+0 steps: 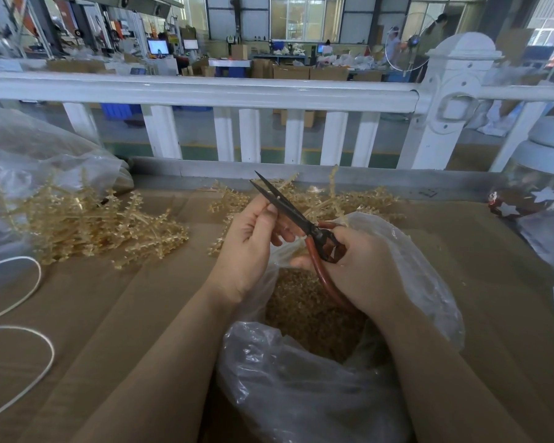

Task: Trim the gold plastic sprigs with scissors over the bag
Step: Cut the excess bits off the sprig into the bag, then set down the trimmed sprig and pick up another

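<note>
My right hand [362, 266] is shut on the red-brown handles of the scissors [288, 209]. Their dark blades are slightly apart and point up and to the left. My left hand [250, 241] is curled right beside the blades, thumb against the lower blade; no sprig shows in its fingers. Both hands hover over the open clear plastic bag [301, 385], which holds a heap of small gold cuttings [304, 311]. Loose gold plastic sprigs [90, 225] lie in a pile to the left, and more sprigs [355, 199] lie just behind the hands.
A big clear bag [29, 155] lies at the far left, partly over the sprigs. A white cord [32, 318] loops across the cardboard-covered table [125, 330]. A white railing [205, 91] runs along the table's far edge. A star-patterned jar [541, 190] stands at the right.
</note>
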